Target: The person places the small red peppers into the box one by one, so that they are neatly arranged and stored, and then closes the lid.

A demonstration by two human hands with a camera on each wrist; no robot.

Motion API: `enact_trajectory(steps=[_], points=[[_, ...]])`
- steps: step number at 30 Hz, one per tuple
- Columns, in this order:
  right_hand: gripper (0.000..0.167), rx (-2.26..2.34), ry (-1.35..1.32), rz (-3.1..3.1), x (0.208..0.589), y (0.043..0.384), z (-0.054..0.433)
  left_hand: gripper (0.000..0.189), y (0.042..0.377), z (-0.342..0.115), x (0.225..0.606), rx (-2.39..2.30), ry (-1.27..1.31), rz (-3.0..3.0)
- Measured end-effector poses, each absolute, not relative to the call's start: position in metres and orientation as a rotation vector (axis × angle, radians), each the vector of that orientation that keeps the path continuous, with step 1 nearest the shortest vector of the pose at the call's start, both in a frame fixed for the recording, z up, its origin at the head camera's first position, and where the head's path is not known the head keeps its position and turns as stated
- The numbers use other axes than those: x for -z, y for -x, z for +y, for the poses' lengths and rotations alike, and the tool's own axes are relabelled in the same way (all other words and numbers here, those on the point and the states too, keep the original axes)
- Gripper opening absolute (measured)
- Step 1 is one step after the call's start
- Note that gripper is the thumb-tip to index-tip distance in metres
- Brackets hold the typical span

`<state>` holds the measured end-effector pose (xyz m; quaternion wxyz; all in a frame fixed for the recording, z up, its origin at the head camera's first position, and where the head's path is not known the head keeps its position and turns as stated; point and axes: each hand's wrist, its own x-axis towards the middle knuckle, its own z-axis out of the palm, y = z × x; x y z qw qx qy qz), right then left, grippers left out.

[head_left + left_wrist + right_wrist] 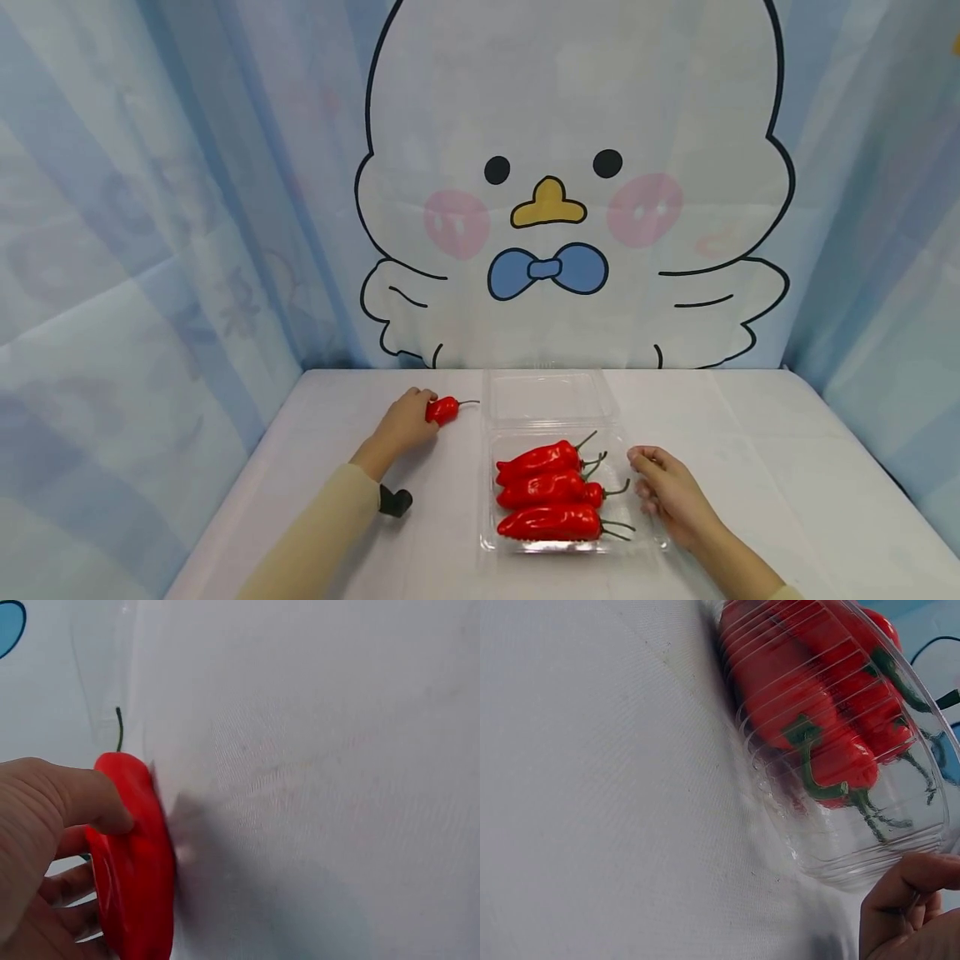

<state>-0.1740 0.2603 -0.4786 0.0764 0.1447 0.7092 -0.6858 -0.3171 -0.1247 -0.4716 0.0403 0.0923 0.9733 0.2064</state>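
My left hand (408,423) grips a red chili pepper (444,410) at the left of the table; in the left wrist view the thumb presses on the side of this pepper (142,847), its thin green stem pointing away. To the right stands a clear plastic container (491,529) with its lid (551,398) folded open toward the back. Several red peppers (551,523) lie side by side in it, stems to the right. My right hand (670,492) pinches the right rim of the container with curled fingers; the right wrist view shows these fingers (911,881) at the container's corner.
A white cloth covers the table (750,450). Behind it hangs a curtain (562,108) with a cartoon bird, and blue curtains (150,250) close off the sides. A black wrist device (395,502) sticks out beside the left sleeve (322,533).
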Motion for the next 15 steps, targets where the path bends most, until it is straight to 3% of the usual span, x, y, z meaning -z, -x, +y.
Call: enact_trajectory(steps=[8,15], points=[[0.023,2.062,-0.441,2.127,0.477,0.174,0.260,0.051,0.304,-0.124,0.465,-0.770,-0.215,2.866],[0.023,2.061,-0.426,2.117,0.479,0.174,0.261,0.047,0.294,-0.119,0.460,-0.809,-0.360,2.838]])
